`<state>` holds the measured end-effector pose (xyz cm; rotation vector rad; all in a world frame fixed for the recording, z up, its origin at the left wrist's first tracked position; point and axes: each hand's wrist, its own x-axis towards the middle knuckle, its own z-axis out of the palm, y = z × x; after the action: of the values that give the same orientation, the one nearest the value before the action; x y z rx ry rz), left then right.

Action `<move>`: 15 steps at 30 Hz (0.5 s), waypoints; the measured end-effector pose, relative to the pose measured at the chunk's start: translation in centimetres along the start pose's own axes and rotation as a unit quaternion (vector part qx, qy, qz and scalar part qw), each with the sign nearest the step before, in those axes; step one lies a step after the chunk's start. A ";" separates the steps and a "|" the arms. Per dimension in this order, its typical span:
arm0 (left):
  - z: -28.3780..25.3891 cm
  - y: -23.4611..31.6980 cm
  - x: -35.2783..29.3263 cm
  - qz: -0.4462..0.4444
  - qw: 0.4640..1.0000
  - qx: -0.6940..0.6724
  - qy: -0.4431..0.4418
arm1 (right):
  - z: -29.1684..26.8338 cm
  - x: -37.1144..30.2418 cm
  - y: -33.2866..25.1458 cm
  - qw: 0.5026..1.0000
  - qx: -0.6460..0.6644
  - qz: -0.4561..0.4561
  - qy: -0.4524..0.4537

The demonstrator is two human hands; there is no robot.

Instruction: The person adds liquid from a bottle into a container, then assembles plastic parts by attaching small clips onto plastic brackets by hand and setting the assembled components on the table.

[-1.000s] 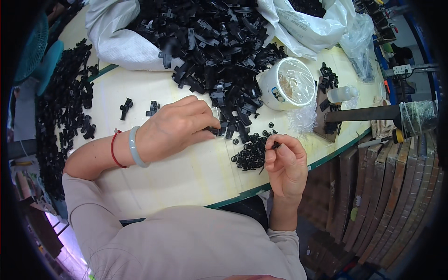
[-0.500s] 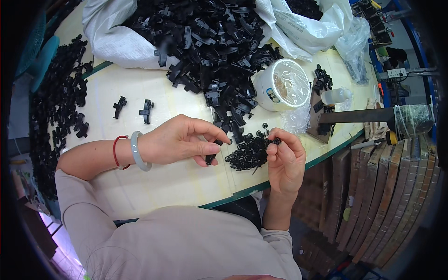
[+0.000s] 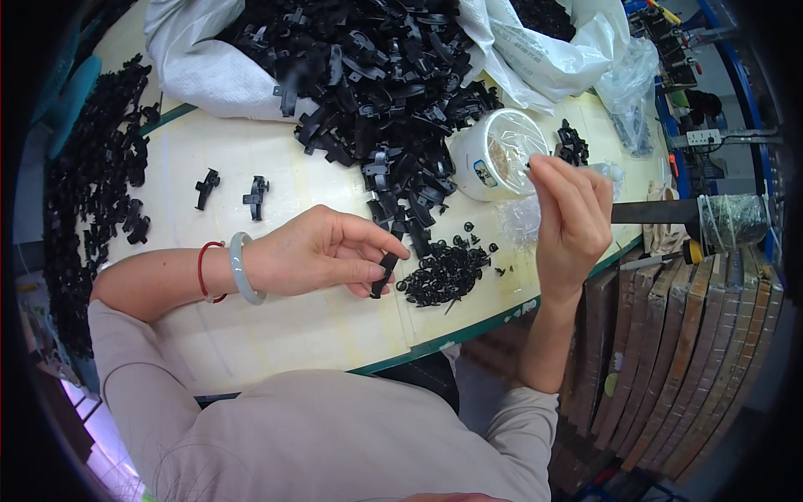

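Note:
My left hand (image 3: 322, 251) is closed around a dark plastic clip-like part (image 3: 384, 278), held upright between thumb and fingers above the table. Just right of it lies a heap of small black ring-shaped pieces (image 3: 443, 272). My right hand (image 3: 573, 219) is raised in front of the white bucket (image 3: 470, 163), its thumb and fingertips pinched together. A tiny dark piece (image 3: 528, 167) shows at those fingertips, too small to name. Two black plastic parts, one (image 3: 207, 188) and another (image 3: 256, 198), lie apart on the table beyond my left forearm.
A large mound of black plastic parts (image 3: 368, 75) spills from a white woven sack (image 3: 196, 79) at the back. More parts (image 3: 92, 201) line the left edge. Right of the bucket, a dark bar (image 3: 657, 211) juts over the table. Stacked flat boards (image 3: 669, 351) stand at lower right.
My right hand has moved up and to the right, from beside the heap of small rings to in front of the bucket. My left hand still holds the plastic part, nearly unmoved.

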<state>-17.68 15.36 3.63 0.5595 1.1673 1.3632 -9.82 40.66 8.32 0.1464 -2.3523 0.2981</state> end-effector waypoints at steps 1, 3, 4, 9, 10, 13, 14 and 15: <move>0.0 0.1 0.1 -0.009 1.000 -0.012 0.006 | 0.2 0.5 0.3 0.999 -0.034 -0.030 -0.019; 0.0 0.2 0.2 -0.018 0.999 -0.029 0.017 | 0.5 1.0 0.7 0.997 -0.042 -0.041 -0.042; -0.2 0.2 0.3 -0.019 0.999 -0.038 0.023 | 0.7 1.2 0.8 0.995 -0.052 -0.050 -0.063; -0.6 0.2 0.1 -0.010 0.995 -0.098 0.031 | 0.7 1.7 0.5 0.991 -0.057 -0.050 -0.108; -0.7 0.1 0.2 -0.013 0.994 -0.103 0.038 | 0.5 1.7 0.3 0.991 -0.049 -0.051 -0.113; -0.7 0.2 0.2 0.009 0.993 -0.113 0.026 | -0.8 1.5 -1.4 0.998 -0.009 0.003 -0.055; -0.6 0.1 0.1 0.008 0.993 -0.115 0.033 | -1.1 1.0 -2.2 0.998 0.037 0.027 -0.041; -0.6 0.0 0.0 0.013 0.992 -0.120 0.034 | -1.0 0.1 -3.4 0.991 0.111 0.071 -0.032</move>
<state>-18.19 15.18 3.42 0.3584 1.0340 1.5310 -8.54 37.68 9.63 0.0954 -2.3919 0.6330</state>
